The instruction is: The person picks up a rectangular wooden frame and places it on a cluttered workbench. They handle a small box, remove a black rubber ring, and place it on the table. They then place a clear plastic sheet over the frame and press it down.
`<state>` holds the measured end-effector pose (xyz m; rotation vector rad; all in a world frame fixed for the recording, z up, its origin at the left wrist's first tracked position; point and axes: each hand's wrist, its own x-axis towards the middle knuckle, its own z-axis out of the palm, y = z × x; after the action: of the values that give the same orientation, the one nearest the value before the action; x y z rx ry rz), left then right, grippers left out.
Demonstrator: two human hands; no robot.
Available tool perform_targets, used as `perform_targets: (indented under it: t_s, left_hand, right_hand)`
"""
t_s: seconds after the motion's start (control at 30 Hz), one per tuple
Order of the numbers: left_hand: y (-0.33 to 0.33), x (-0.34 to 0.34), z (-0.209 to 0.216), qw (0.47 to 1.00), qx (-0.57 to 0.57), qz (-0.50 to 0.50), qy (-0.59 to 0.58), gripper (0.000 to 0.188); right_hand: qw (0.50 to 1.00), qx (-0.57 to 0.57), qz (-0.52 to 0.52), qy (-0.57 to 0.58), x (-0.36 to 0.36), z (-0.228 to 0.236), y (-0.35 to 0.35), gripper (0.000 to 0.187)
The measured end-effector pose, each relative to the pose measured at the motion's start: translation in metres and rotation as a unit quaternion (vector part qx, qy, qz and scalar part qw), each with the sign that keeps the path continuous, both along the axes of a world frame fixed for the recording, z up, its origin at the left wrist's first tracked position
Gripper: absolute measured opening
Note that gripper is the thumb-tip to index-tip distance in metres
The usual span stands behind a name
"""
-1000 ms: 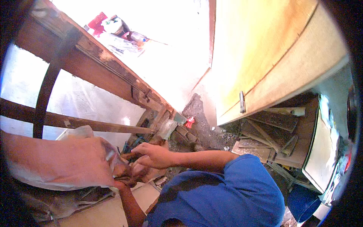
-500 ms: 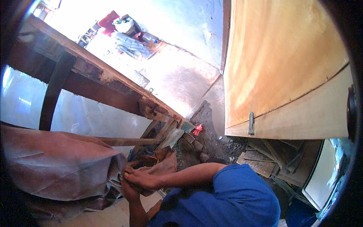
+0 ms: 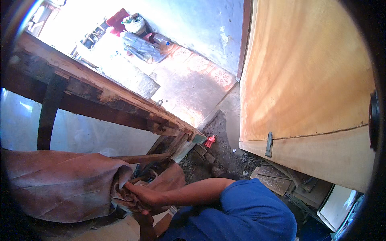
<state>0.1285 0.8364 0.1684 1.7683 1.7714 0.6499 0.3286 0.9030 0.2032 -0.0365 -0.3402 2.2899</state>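
A large dusty brown cloth (image 3: 60,186) hangs in folds at the lower left, its right end bunched up. My right hand (image 3: 145,197) reaches across from the right and closes on that bunched end, its fingertips tucked into the folds. Just below it, my left hand (image 3: 143,219) is closed at the lower edge of the same gathered cloth, with most of its fingers hidden by the folds and the right hand. Another brown flap (image 3: 171,176) of cloth lies just beyond my right forearm.
A worn wooden frame (image 3: 100,94) runs diagonally on the left. A wooden door panel (image 3: 305,76) with a metal bolt (image 3: 269,144) stands at the right. A small red item (image 3: 210,141) lies on dirt ground. Boards (image 3: 277,176) are stacked beneath the door; plastic bottles (image 3: 142,48) lie farther off.
My right hand has pushed deeper into the cloth's end, which is now more rolled and bunched. My left hand has dropped slightly lower. The view has shifted a little.
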Motion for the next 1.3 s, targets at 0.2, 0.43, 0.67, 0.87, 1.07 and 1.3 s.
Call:
perform_targets:
  t_s: [0.2, 0.43, 0.67, 0.87, 1.07, 1.3]
  left_hand:
    - [0.003, 0.000, 0.010, 0.942, 0.061, 0.073, -0.321, 0.081]
    - [0.023, -0.002, 0.012, 0.984, 0.128, 0.074, 0.096, 0.063]
    - [0.042, -0.041, 0.012, 0.941, 0.218, 0.039, 0.257, 0.059]
    - [0.061, -0.037, 0.012, 0.956, 0.242, 0.027, 0.162, 0.057]
    - [0.073, -0.046, 0.018, 0.973, 0.216, -0.008, 0.084, 0.056]
    - [0.080, -0.042, 0.031, 0.971, 0.193, -0.066, -0.125, 0.056]
  right_hand:
    - [0.838, 0.261, -0.313, -0.362, -0.074, -0.036, 0.004, 0.042]
    - [0.731, 0.428, -0.346, -0.403, -0.071, -0.044, -0.011, 0.039]
    - [0.757, 0.444, -0.371, -0.302, -0.043, -0.010, -0.013, 0.037]
    - [0.770, 0.414, -0.271, -0.404, -0.033, -0.018, -0.031, 0.040]
    - [0.642, 0.448, -0.252, -0.568, -0.013, 0.026, -0.037, 0.037]
    - [0.561, 0.319, -0.377, -0.665, 0.039, 0.025, -0.105, 0.043]
